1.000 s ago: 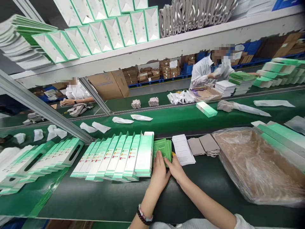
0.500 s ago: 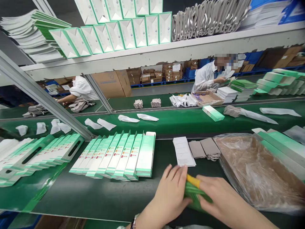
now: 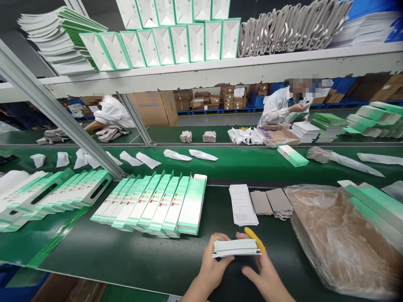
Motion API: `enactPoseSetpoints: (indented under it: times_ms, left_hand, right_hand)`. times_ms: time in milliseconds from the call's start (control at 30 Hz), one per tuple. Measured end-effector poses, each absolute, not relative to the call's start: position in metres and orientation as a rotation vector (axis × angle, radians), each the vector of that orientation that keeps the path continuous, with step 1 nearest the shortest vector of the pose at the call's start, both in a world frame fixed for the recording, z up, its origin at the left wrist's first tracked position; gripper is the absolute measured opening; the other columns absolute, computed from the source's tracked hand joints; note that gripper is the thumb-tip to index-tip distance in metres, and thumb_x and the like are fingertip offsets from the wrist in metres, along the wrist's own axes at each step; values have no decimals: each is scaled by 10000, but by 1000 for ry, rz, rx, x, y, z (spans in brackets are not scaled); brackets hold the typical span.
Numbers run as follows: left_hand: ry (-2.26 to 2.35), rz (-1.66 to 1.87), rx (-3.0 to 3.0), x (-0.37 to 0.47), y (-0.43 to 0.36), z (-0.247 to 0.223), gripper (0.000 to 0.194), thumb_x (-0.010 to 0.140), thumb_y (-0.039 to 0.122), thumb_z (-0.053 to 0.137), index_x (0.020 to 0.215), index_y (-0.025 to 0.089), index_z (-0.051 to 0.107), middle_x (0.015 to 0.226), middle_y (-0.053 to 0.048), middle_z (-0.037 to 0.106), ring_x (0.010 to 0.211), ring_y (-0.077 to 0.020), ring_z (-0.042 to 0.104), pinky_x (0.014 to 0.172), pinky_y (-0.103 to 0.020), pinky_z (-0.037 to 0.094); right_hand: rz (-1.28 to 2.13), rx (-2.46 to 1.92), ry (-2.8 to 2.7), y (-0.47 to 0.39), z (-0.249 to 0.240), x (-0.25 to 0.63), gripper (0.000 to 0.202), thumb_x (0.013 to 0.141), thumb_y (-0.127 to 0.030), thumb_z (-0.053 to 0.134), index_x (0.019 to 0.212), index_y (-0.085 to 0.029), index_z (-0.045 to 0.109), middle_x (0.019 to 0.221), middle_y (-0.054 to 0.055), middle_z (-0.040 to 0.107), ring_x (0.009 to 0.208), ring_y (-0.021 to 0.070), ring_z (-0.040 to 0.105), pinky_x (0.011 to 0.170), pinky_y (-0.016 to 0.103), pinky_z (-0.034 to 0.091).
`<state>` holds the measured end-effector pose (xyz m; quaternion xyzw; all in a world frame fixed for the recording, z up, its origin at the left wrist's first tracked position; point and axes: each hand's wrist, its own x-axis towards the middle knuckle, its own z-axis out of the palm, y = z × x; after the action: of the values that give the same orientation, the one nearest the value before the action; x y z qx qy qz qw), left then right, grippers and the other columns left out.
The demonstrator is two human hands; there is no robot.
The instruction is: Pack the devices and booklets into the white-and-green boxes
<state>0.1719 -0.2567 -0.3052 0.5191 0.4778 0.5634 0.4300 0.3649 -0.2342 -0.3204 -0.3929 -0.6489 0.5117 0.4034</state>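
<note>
Leaflet stack (image 3: 236, 248) has come away from the cartons (image 3: 192, 205) on the left and turned: green face up earlier, white edges to the near side now, over the near bench (image 3: 151, 260). Left hand (image 3: 213, 261) grips its left end, thumb low at the near edge. Right hand (image 3: 263, 269) spread, thumb off; yellow finger cover (image 3: 255, 240) by the right end, contact unclear. Likely evening the stack; next move calls for right fingers closing squarely.
</note>
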Motion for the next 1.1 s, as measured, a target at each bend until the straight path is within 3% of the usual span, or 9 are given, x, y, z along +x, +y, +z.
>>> enactPoseSetpoints:
  times_ms: [100,200,400,533,667,767,900,1000,1100]
  left_hand:
    - [1284,1198,1307,168,-250,-306,267,876,297,631,1113,199,555,1098,-83,657,1055,-245,614,931,-354,470]
    - [1316,1114,1336,168,-242,-298,472,947,353,529,1374,201,398,1315,-129,593,1217,-255,561,1013,-377,458]
    - [1769,1085,1776,175,-239,-281,645,1003,257,322,1560,179,5,1641,-146,138,1506,-308,148,1180,-519,272]
    - [1697,932,2062,175,-241,-289,655,957,158,368,1560,211,118,1637,-99,181,1504,-345,108,1190,-594,193]
    - [1718,806,1902,168,-228,-307,685,844,133,524,1500,100,331,1598,-204,224,1479,-429,130,1169,-672,113]
    - [1717,781,1876,162,-223,-313,661,823,100,498,1471,56,375,1593,-227,217,1488,-407,114,1177,-659,91]
    - [1564,868,1838,155,-237,-302,584,864,106,433,1448,131,433,1577,-165,330,1491,-355,183,1191,-612,144]
    - [1411,955,1650,150,-255,-294,459,928,185,407,1367,236,531,1487,-117,473,1421,-316,351,1165,-538,273]
    - [1295,1063,1231,149,-268,-300,385,929,352,517,1284,222,590,1370,-151,565,1300,-307,492,1127,-481,332]
  right_hand:
    - [1200,-1304,-1608,-231,-334,349,516,918,-512,520,1331,-204,491,1328,175,591,1277,311,533,1094,500,386]
    - [1241,-1339,-1611,-211,-317,343,503,914,-486,528,1316,-187,478,1261,161,639,1189,304,601,1007,458,476]
    - [1005,-1216,-1712,-136,-268,309,464,936,-448,477,1314,-179,456,1248,136,654,1142,261,642,937,392,531]
    - [838,-1274,-1840,-92,-270,275,423,921,-372,497,1280,-148,482,1154,150,685,1059,280,673,862,401,554]
    - [596,-1398,-1993,-83,-284,265,343,914,-283,475,1182,-78,536,960,227,693,838,360,696,645,474,563]
    - [357,-1337,-2137,-95,-284,273,336,941,-225,418,1227,-93,535,1231,285,596,1112,404,607,803,548,538]
    - [160,-1000,-2430,-109,-284,277,332,905,-213,558,1227,-142,599,1438,176,508,1377,337,407,1123,535,353]
    - [55,-824,-2554,-112,-292,275,293,876,-200,621,1155,-117,660,1366,189,582,1311,333,500,1105,551,381]
    - [-37,-749,-2566,-117,-298,283,253,911,-121,539,1111,-69,685,1214,216,675,1145,316,635,968,501,524]
